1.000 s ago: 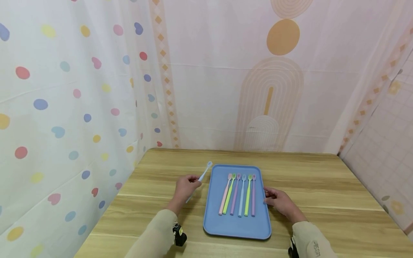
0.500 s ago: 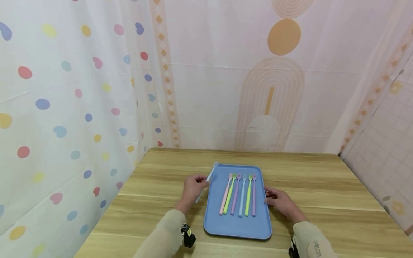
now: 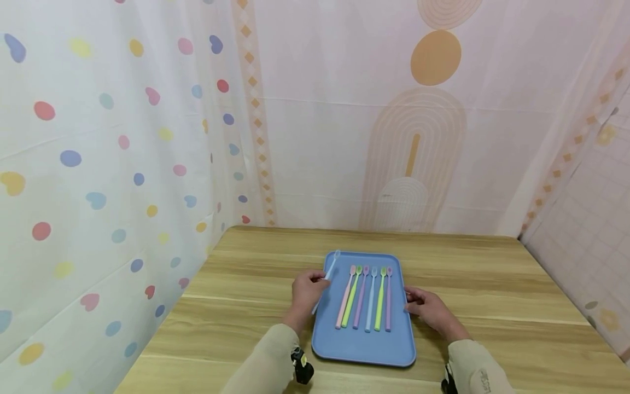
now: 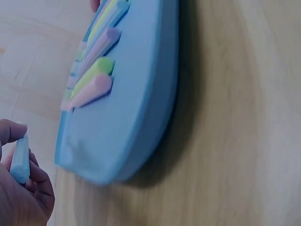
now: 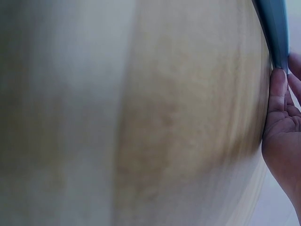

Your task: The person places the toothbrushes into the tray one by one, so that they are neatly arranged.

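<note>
A light blue toothbrush [image 3: 333,265] slants upward between the thumb and fingers of my left hand [image 3: 306,294], over the left rim of a blue tray [image 3: 364,348]. From the left wrist view, the butt end of its handle [image 4: 20,162] points toward the camera. On the tray lie several toothbrushes side by side, heads away from me: pink [image 3: 345,298], yellow-green [image 3: 351,298], purple [image 3: 361,298], light blue [image 3: 371,301], another yellow-green [image 3: 380,301] and another purple [image 3: 389,301]. My right hand [image 3: 430,312] holds the tray's right edge, thumb and fingers bent at the rim.
The tray stands on a wood-grain table [image 3: 492,306]. Behind the table hangs a pale patterned curtain [image 3: 320,164], and a dotted one [image 3: 113,175] covers the left side. A small black camera [image 3: 302,368] is strapped to the left wrist.
My left hand has moved right with the light blue toothbrush, from beside the tray to over its left rim. The right hand and the tray stay in place.
</note>
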`<move>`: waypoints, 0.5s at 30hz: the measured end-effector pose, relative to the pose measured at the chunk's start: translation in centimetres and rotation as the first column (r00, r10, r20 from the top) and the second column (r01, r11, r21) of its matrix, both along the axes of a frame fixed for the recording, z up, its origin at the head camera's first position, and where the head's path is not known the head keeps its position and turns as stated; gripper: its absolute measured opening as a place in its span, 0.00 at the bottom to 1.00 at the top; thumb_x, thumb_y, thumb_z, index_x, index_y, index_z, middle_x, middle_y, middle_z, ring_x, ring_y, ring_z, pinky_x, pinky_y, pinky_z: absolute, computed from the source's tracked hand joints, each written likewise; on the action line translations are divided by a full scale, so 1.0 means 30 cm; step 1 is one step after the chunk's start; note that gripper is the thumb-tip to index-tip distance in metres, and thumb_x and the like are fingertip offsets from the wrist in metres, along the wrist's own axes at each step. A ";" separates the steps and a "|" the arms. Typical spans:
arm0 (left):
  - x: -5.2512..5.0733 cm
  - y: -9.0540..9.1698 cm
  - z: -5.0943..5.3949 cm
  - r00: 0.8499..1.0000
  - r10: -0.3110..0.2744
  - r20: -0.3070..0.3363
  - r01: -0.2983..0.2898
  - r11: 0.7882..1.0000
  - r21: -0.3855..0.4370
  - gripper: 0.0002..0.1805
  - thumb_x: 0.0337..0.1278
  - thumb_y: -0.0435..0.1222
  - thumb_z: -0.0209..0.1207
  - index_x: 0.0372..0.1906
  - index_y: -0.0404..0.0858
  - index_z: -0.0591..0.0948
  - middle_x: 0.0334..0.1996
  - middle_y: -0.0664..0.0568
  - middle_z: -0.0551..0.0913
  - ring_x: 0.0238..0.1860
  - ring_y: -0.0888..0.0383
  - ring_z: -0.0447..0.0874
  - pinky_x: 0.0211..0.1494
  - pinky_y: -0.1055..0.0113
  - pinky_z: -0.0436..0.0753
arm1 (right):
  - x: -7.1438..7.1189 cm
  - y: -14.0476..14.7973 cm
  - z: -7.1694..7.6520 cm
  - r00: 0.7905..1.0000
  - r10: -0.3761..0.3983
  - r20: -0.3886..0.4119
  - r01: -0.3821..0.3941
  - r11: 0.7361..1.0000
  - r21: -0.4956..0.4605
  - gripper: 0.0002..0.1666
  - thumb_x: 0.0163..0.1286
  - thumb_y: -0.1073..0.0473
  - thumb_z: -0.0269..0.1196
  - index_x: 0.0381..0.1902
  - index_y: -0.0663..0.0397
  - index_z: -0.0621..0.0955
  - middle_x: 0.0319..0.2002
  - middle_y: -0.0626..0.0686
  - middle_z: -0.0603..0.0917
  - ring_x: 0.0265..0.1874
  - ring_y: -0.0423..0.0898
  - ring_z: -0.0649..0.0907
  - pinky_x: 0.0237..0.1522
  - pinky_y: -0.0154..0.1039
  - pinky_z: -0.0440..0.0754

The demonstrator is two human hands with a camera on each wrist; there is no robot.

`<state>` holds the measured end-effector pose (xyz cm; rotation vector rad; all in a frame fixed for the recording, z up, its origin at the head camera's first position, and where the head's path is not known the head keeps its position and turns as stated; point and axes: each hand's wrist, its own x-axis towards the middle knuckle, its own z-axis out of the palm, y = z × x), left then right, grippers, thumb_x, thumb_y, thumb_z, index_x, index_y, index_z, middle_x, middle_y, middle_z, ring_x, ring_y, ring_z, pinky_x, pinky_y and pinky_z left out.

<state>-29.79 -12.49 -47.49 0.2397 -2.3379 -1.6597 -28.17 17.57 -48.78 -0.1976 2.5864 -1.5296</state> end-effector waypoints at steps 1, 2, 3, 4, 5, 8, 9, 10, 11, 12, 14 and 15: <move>0.001 0.009 -0.002 1.000 0.008 0.000 -0.008 1.000 0.003 0.09 0.50 0.28 0.68 0.38 0.30 0.87 0.29 0.49 0.83 0.31 0.56 0.78 0.35 0.66 0.79 | 0.000 0.001 -0.001 1.000 0.000 -0.001 0.000 1.000 0.002 0.30 0.69 0.68 0.61 0.68 0.70 0.70 0.50 0.60 0.81 0.45 0.51 0.77 0.43 0.43 0.77; 0.001 0.017 -0.004 1.000 0.015 0.002 -0.015 1.000 0.005 0.08 0.50 0.28 0.68 0.38 0.30 0.87 0.29 0.48 0.83 0.31 0.56 0.78 0.35 0.65 0.79 | -0.001 0.001 -0.001 1.000 0.000 -0.003 0.000 1.000 0.005 0.30 0.69 0.68 0.62 0.68 0.70 0.70 0.50 0.60 0.81 0.45 0.51 0.77 0.43 0.43 0.77; 0.002 0.025 -0.005 1.000 0.021 0.005 -0.021 1.000 0.004 0.08 0.50 0.28 0.68 0.38 0.30 0.87 0.29 0.49 0.83 0.31 0.56 0.78 0.35 0.65 0.79 | -0.001 0.002 -0.002 1.000 0.000 -0.003 0.000 1.000 0.006 0.30 0.69 0.68 0.62 0.68 0.70 0.70 0.50 0.60 0.81 0.45 0.52 0.77 0.42 0.43 0.77; 0.003 0.032 -0.006 1.000 0.024 0.006 -0.024 1.000 0.003 0.08 0.50 0.28 0.68 0.38 0.30 0.87 0.30 0.49 0.83 0.31 0.56 0.78 0.35 0.65 0.79 | -0.001 0.002 -0.002 1.000 0.001 -0.005 -0.001 1.000 0.008 0.30 0.69 0.68 0.62 0.68 0.70 0.70 0.51 0.60 0.81 0.45 0.52 0.77 0.42 0.43 0.77; 0.005 0.040 -0.005 1.000 0.026 0.010 -0.026 1.000 0.000 0.09 0.49 0.28 0.68 0.38 0.30 0.87 0.30 0.48 0.83 0.32 0.56 0.78 0.35 0.64 0.79 | -0.001 0.002 -0.003 1.000 0.002 -0.006 -0.002 1.000 0.009 0.30 0.69 0.68 0.62 0.68 0.70 0.70 0.51 0.61 0.81 0.45 0.52 0.77 0.42 0.43 0.77; 0.010 0.058 -0.006 1.000 0.027 0.012 -0.027 1.000 -0.013 0.09 0.49 0.28 0.68 0.37 0.30 0.87 0.30 0.48 0.83 0.32 0.55 0.78 0.35 0.63 0.79 | -0.003 0.001 -0.006 1.000 0.000 -0.009 0.000 1.000 0.007 0.30 0.69 0.68 0.62 0.68 0.70 0.70 0.50 0.61 0.81 0.46 0.52 0.78 0.43 0.43 0.78; 0.012 0.064 -0.007 1.000 0.027 0.014 -0.026 0.999 -0.019 0.09 0.49 0.28 0.68 0.37 0.30 0.87 0.30 0.48 0.82 0.31 0.55 0.78 0.35 0.63 0.79 | -0.003 0.001 -0.007 1.000 0.000 -0.011 0.000 1.000 0.006 0.30 0.68 0.69 0.62 0.67 0.70 0.70 0.50 0.60 0.81 0.46 0.52 0.78 0.43 0.43 0.77; 0.012 0.069 -0.009 1.000 0.025 0.012 -0.025 0.999 -0.029 0.09 0.49 0.28 0.68 0.37 0.30 0.87 0.30 0.48 0.82 0.31 0.55 0.78 0.35 0.63 0.79 | -0.003 0.000 -0.007 1.000 0.001 -0.012 -0.001 1.000 0.005 0.30 0.68 0.69 0.62 0.67 0.71 0.70 0.50 0.60 0.81 0.46 0.52 0.78 0.44 0.43 0.77; 0.013 0.073 -0.012 1.000 0.024 0.013 -0.023 0.999 -0.037 0.09 0.49 0.28 0.68 0.37 0.31 0.87 0.29 0.49 0.82 0.31 0.56 0.78 0.34 0.64 0.79 | -0.004 0.000 -0.009 1.000 0.001 -0.014 -0.001 1.000 0.005 0.30 0.68 0.69 0.62 0.67 0.71 0.70 0.50 0.60 0.81 0.46 0.52 0.78 0.44 0.43 0.77; 0.012 0.077 -0.016 1.000 0.025 0.012 -0.024 0.999 -0.048 0.08 0.49 0.28 0.68 0.37 0.31 0.87 0.29 0.49 0.82 0.31 0.56 0.77 0.34 0.64 0.79 | -0.004 -0.001 -0.010 1.000 0.001 -0.015 0.000 1.000 0.005 0.30 0.68 0.69 0.62 0.67 0.71 0.70 0.50 0.60 0.81 0.46 0.52 0.78 0.44 0.43 0.77; 0.012 0.082 -0.022 1.000 0.026 0.012 -0.026 0.998 -0.063 0.09 0.49 0.29 0.68 0.37 0.32 0.87 0.29 0.50 0.82 0.30 0.57 0.77 0.34 0.65 0.79 | -0.005 -0.001 -0.011 1.000 0.001 -0.017 -0.001 1.000 0.005 0.30 0.68 0.69 0.62 0.67 0.71 0.70 0.50 0.60 0.81 0.46 0.52 0.78 0.44 0.43 0.77; 0.011 0.085 -0.026 1.000 0.028 0.007 -0.028 0.997 -0.072 0.09 0.48 0.28 0.68 0.37 0.32 0.87 0.28 0.50 0.82 0.30 0.57 0.77 0.33 0.65 0.79 | -0.006 -0.001 -0.012 1.000 0.002 -0.020 -0.002 1.000 0.006 0.30 0.68 0.69 0.62 0.67 0.71 0.70 0.50 0.60 0.81 0.46 0.52 0.78 0.44 0.43 0.78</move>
